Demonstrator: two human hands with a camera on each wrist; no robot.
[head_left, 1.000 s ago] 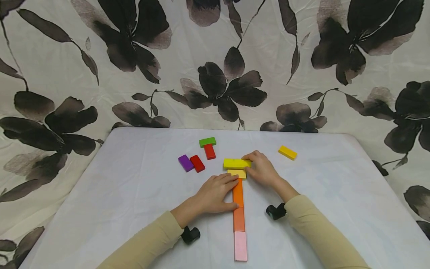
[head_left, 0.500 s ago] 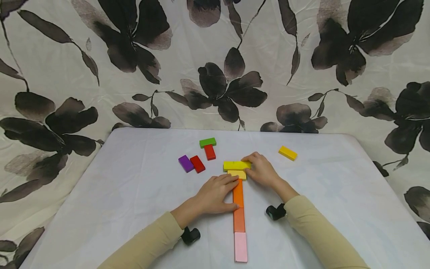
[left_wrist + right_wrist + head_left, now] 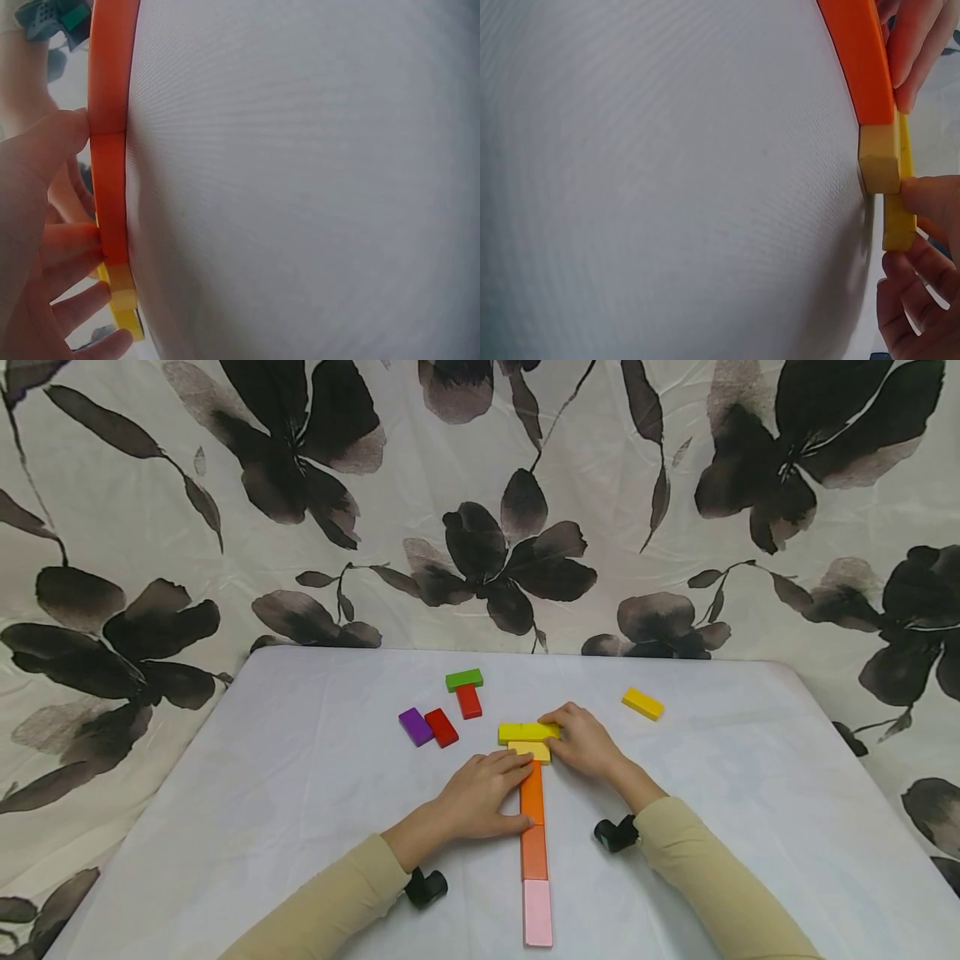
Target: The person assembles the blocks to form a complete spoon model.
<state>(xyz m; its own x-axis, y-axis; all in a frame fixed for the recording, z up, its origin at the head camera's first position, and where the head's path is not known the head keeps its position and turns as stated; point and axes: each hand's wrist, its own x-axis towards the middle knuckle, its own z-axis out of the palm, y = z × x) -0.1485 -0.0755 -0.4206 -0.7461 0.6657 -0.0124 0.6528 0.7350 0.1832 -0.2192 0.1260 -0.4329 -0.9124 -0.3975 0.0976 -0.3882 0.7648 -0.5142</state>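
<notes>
Bright yellow block (image 3: pixel 523 733): centre of the head view, lying crosswise at the upper end of an upright row. Right end pinched between the thumb and fingers of the right hand (image 3: pixel 581 739); narrow grip.

Change: against the loose blocks, it sits slightly lower than a second ago, nearer the row; hands almost unmoved. Judged a small adjustment, leaving the crosspiece closed up to its neighbour.

Pale yellow block (image 3: pixel 532 749): directly below, also crosswise and shorter; seen in the right wrist view beside the bright yellow block.

Upper orange block (image 3: pixel 532 797): lengthwise, below the pale yellow block. Left hand (image 3: pixel 480 793) laid over from the left, fingers extended at its upper end, thumb tip by its lower joint; a wide, resting hold, nothing lifted.

Lower orange block (image 3: pixel 534 853): continues the row, end to end.

Pink block (image 3: pixel 537 914): bottom end of the row, lower centre.

Loose, left of upper centre: green block (image 3: pixel 464 679), with one red block (image 3: pixel 468 702) just below it; purple block (image 3: pixel 416 727), with another red block (image 3: pixel 441 728) beside it.

Loose, right of upper centre: second yellow block (image 3: pixel 642 703), tilted, well apart.

Support: white tabletop (image 3: pixel 750 760). Behind: floral cloth (image 3: pixel 622 527), dark blooms on pale ground.
</notes>
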